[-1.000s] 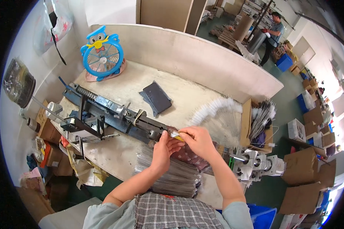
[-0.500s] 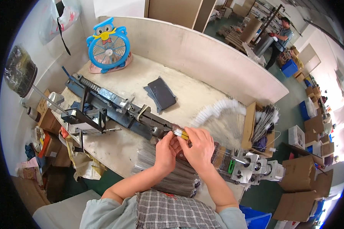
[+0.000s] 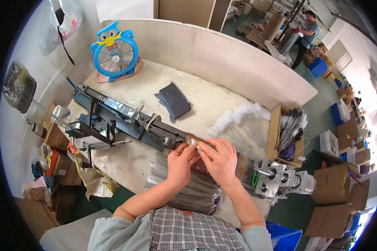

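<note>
Both your hands have come up off the dark bundle and closer to the machine than a second ago: your left hand (image 3: 181,162) and right hand (image 3: 220,161) now meet at the small metal piece (image 3: 192,142), which sits at the right end of the long blue-grey machine (image 3: 125,120), just past centre of the tabletop (image 3: 205,100). Each grip is closed, fingertips pinched on that piece from either side. Judging by the shift, you have passed from picking up to fitting at the machine's end.

The bundle of thin dark wires (image 3: 197,192) lies under your wrists at 6 o'clock, in clear wrap. White fluffy brushes (image 3: 238,117) fan out at 2 o'clock from your hands, and a wooden box of more brushes (image 3: 291,129) stands beyond them at 3 o'clock.

For packages: brown cardboard boxes (image 3: 331,196) are stacked on the floor at 4 o'clock, a white box (image 3: 329,142) at 3 o'clock, and blue bins (image 3: 320,67) far off at 2 o'clock near another person (image 3: 305,31). A clear plastic bag (image 3: 65,21) hangs on the wall at 11 o'clock, beside the blue owl-shaped fan (image 3: 113,52). A flat dark pad (image 3: 174,100) rests at 12 o'clock. Small brown cartons (image 3: 54,134) sit at 9 o'clock; their labels are too small to make out.
</note>
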The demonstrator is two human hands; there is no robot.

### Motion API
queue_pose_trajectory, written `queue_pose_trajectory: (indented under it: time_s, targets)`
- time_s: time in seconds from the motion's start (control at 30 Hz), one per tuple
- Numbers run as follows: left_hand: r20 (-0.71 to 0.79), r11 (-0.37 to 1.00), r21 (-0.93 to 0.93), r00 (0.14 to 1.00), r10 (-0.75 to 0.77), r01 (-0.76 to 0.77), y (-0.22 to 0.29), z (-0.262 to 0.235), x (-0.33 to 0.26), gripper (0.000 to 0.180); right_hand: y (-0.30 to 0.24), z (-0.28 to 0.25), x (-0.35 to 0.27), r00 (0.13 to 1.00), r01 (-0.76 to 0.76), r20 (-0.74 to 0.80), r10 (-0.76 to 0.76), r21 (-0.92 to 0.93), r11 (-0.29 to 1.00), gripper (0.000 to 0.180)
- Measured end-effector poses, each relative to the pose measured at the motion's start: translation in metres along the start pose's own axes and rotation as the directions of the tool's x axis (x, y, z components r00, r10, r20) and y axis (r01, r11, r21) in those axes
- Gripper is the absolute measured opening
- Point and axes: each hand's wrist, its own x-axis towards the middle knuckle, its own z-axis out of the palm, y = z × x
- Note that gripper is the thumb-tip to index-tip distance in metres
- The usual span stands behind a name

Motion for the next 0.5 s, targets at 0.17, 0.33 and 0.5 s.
queue_pose_trajectory:
  time_s: [0.17, 0.33, 0.5]
  targets:
    - [-0.003, 0.999, 0.036, 1.0, 0.014, -0.014, -0.0013, -0.0008, 0.0016, 0.013, 0.0027, -0.0004, -0.0009, 1.0, 0.014, -0.001, -0.014, 0.058, 0.998, 0.023]
    - [-0.003, 1.0, -0.023, 1.0, -0.008, 0.008, -0.0006, -0.0022, 0.0003, 0.012, 0.0009, 0.0008, -0.0006, 1.0, 0.028, 0.005, -0.028, 0.07, 0.997, 0.024]
    - [0.012, 0.998, -0.063, 1.0, -0.024, 0.024, 0.0001, -0.0021, -0.0004, 0.013, -0.0007, -0.0016, -0.0002, 1.0, 0.02, 0.003, -0.021, 0.058, 0.998, 0.025]
